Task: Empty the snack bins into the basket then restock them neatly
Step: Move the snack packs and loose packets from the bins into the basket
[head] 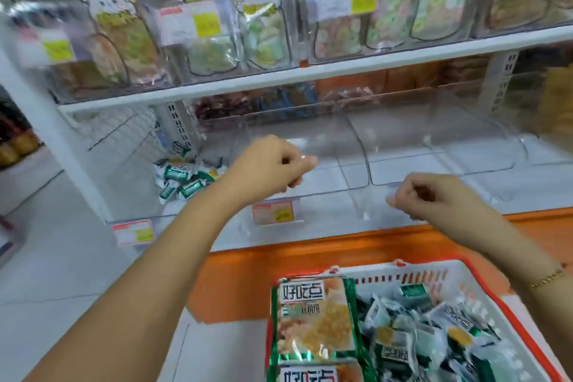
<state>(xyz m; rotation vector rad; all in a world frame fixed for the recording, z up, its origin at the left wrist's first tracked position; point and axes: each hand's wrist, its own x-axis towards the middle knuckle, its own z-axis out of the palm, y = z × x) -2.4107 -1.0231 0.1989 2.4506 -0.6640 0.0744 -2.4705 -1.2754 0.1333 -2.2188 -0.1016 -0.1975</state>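
**Two bins bare, one still holding snacks**

Both arms reach over the basket [459, 270] toward the clear bins on the shelf [310, 232]. The left hand [273, 166] hovers over the middle bin [325, 139] with its fingers curled in toward the thumb. The right hand [434, 198] is curled the same way at the front lip of the right bin [434, 139]. The plastic is so transparent that it cannot be told whether either hand pinches a bin wall or holds nothing.

Both of those bins look empty. The left bin [130, 164] still holds a small heap of green packets [183, 178]. More of these lie loose in the basket [418, 335], beside two large bags [313, 319].

The packets are probably light, crinkly and slick, so they would be easier to scoop by the handful than to pick up singly. The bins look stiff, smooth and light when empty. The front lip or a side wall is likely the surest place to hold one, gripped firmly since the plastic may slip.
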